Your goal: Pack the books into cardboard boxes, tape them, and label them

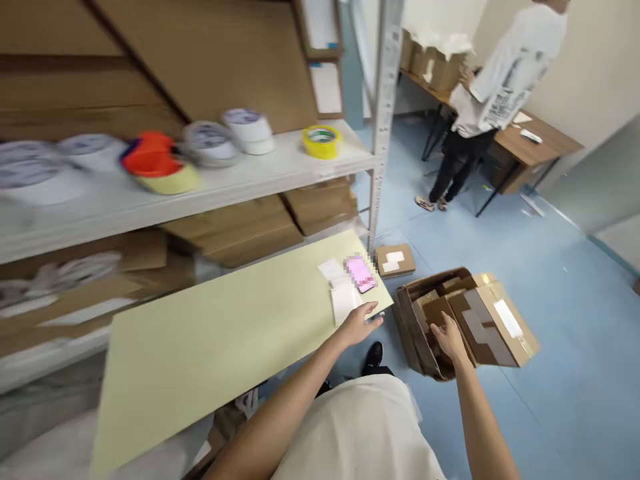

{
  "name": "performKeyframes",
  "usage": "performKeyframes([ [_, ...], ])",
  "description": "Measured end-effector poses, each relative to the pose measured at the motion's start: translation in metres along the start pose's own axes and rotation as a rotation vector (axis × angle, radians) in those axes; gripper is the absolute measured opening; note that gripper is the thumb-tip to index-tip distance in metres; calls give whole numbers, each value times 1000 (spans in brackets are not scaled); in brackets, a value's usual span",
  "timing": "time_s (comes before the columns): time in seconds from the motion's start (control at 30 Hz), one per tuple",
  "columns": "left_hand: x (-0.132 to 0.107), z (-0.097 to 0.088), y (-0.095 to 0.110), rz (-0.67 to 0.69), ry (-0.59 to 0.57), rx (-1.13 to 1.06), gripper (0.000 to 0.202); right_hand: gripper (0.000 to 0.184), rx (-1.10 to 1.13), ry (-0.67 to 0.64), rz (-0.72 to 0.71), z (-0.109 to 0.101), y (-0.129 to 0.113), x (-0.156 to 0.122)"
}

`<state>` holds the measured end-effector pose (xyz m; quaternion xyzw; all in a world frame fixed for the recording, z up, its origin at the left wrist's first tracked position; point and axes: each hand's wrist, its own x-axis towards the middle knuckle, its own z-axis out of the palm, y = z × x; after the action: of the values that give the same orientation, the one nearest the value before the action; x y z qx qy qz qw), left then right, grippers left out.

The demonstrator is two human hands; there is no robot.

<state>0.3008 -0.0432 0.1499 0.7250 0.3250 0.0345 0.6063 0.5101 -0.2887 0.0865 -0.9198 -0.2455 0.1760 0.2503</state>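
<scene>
My left hand [359, 325] hovers by the near right corner of the pale yellow tabletop [215, 333], fingers apart and holding nothing. Just beyond it lie white papers [344, 301] and a phone [360, 273] with a pink, blurred-out screen. My right hand [449, 339] reaches out above an open cardboard carton [415, 333] on the floor, its fingers spread and nothing in them. Inside that carton stand smaller cardboard boxes [493, 320], one with a white label. Whether the right hand touches any of them I cannot tell.
A metal shelf [280, 170] behind the table carries tape rolls [250, 130], a yellow tape roll [321, 142] and a red cap [153, 157]. A small labelled box [395, 260] sits on the floor. Another person [505, 93] stands at a brown desk [550, 140].
</scene>
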Motion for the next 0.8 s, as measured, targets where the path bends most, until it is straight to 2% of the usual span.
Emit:
performKeyframes([
  [0.17, -92, -65, -41, -22, 275, -102, 50, 61, -23, -225, -286, 32, -108, -3],
  [0.27, -152, -93, -74, -46, 446, -160, 50, 57, -21, -339, -482, 58, -173, -26],
  [0.33, -189, -103, -97, -66, 573, -192, 50, 56, -15, -452, -606, 78, -212, -49],
  [0.43, -239, -108, -125, -108, 727, -229, 47, 55, -31, -618, -759, 108, -264, -92],
  [0.57, -294, -110, -147, -178, 895, -295, 44, 48, -36, -776, -971, 142, -320, -145],
  [0.7, -331, -107, -160, -251, 1061, -347, 45, 41, 9, -898, -1166, 164, -361, -181],
  [0.8, -348, -101, -165, -313, 1165, -396, 46, 35, 39, -979, -1264, 177, -381, -196],
])
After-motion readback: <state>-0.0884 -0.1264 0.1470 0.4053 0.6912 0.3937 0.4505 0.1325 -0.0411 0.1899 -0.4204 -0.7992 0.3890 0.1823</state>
